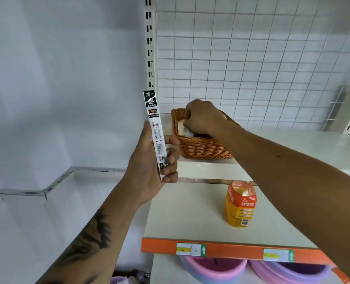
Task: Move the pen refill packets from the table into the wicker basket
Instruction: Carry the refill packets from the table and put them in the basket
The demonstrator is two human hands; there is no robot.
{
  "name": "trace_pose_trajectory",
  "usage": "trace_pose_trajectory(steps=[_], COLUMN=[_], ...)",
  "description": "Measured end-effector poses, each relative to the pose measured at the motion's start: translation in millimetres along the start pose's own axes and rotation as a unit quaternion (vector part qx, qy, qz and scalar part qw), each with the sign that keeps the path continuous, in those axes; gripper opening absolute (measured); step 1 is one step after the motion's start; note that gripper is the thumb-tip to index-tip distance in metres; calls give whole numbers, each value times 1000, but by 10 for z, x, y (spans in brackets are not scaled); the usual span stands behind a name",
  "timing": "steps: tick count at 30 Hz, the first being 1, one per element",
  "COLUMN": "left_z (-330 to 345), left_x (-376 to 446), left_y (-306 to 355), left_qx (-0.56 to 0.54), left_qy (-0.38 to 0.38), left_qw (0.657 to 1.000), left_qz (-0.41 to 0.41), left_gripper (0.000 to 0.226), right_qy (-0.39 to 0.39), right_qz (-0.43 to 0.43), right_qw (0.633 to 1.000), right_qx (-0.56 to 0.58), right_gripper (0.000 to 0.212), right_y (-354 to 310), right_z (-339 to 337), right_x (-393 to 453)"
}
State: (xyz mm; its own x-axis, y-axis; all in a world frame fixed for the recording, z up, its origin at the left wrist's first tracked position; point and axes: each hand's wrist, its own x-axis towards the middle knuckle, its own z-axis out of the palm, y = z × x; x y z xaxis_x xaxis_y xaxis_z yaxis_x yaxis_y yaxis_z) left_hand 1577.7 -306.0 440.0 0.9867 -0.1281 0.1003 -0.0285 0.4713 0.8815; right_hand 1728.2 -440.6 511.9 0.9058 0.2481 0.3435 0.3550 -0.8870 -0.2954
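A brown wicker basket stands on the upper white shelf. My right hand reaches down into the basket, fingers curled over light-coloured packets lying inside; whether it grips one I cannot tell. My left hand is left of the basket and holds a long narrow pen refill packet upright, white with a black printed top and a barcode. The packet's lower end is pinched between thumb and fingers.
An orange drink bottle stands on the lower white shelf, whose front edge is an orange price rail. Pink and purple basins sit below. A slotted upright and white wire grid back the shelves.
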Motion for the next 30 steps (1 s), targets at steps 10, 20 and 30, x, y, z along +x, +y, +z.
trace_pose_trajectory(steps=[10, 20, 30], left_z=[7, 273, 70], left_x=[-11, -40, -76], left_y=[5, -3, -174], left_qx=[-15, 66, 430], left_qy=[46, 126, 209], left_qw=[998, 977, 825], left_qz=[30, 159, 301], left_gripper=[24, 12, 14], right_qy=[92, 157, 120], right_qz=[-53, -109, -72], right_qw=[992, 910, 906], right_qx=[67, 368, 400], right_gripper=[6, 10, 21], right_y=[-71, -231, -138], right_z=[-138, -89, -371], right_x=[-131, -1260, -1080])
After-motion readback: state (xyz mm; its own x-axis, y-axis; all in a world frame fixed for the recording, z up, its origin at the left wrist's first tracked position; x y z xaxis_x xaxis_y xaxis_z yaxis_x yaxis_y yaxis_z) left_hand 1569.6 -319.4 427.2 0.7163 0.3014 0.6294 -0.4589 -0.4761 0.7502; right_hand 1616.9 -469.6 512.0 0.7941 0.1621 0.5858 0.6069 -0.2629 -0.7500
